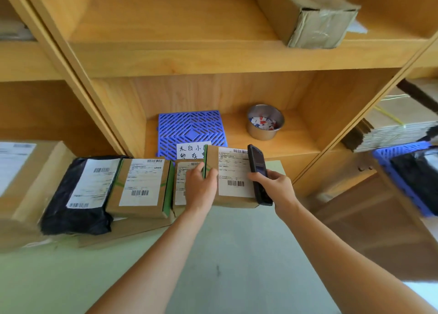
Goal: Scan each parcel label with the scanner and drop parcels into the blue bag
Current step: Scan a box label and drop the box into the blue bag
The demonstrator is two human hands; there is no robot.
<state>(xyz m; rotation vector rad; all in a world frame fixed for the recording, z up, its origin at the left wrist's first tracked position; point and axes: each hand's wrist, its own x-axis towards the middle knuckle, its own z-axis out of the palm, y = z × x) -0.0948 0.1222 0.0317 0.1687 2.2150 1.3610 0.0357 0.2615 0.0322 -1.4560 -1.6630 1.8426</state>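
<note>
pale green table (237, 254) carries cardboard parcels (139, 185) and black bag (75, 195).

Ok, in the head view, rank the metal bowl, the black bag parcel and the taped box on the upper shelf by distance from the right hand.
1. Metal bowl: just above the right hand.
2. Black bag parcel: far left on the table.
3. Taped box: upper shelf, top right.

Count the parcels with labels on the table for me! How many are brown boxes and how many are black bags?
Brown boxes: 4
Black bags: 1
Total: 5
The left hand holds one box; the right hand holds the scanner.
</note>
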